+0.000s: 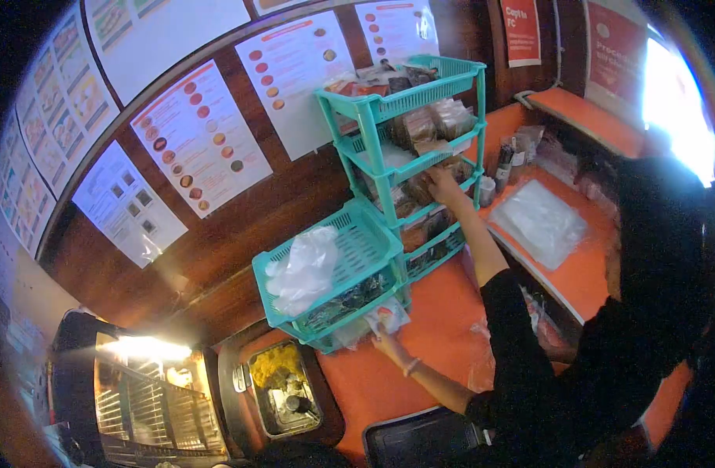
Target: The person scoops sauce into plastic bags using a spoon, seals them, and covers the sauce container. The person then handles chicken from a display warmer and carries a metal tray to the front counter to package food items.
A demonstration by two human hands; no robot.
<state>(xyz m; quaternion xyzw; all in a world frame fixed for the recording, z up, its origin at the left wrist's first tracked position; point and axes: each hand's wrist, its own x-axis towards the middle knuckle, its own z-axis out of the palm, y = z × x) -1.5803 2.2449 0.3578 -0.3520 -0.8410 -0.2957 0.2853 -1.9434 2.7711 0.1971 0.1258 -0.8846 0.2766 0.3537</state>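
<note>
My left hand [389,347], with a band at the wrist, pinches a clear plastic packet [390,316] with red print at the front of the low green basket. My right hand [445,189] reaches into a middle tier of the green stacked basket rack [365,140]. Its fingers are among brown packets [420,187] and partly hidden, so I cannot make out what they hold. More bagged brown goods [431,125] fill the tier above. White plastic bags [303,265] lie in the low green basket [365,234] beside the rack.
A dark-clothed person [654,273] stands at the right. Clear plastic bags [538,222] lie on the orange side counter [599,281]. A metal container of yellow food [279,370], a lit warming cabinet [155,398] and a black tray [412,441] are nearby.
</note>
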